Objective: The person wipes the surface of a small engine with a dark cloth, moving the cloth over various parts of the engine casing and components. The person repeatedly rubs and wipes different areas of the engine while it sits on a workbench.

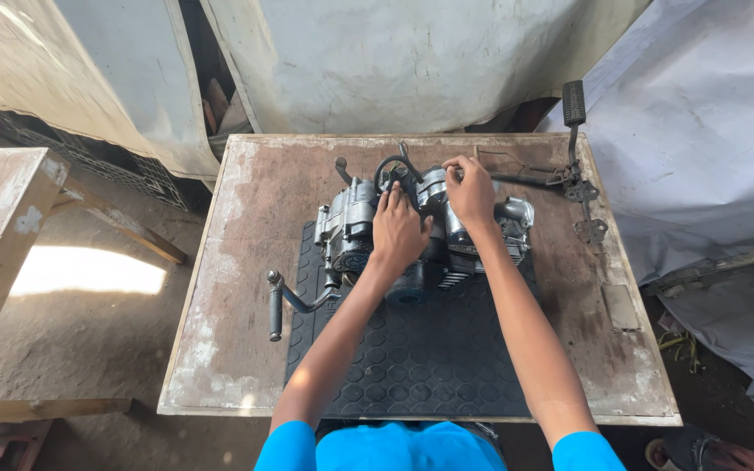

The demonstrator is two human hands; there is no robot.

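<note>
Resting on a black studded mat [421, 358]: grimy silver engine [351, 222] with kick lever; left hand [397, 231] flat, right hand [471, 194] loosely gripping its top.

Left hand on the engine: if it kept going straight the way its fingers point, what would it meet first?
The left hand points away from the body, toward the black looped cable on top of the engine. That loop probably comes first, though depth is unclear from overhead.

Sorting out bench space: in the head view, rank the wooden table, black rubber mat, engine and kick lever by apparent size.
1. wooden table
2. black rubber mat
3. engine
4. kick lever

All lie at similar depth, so the order looks reliable.
</note>
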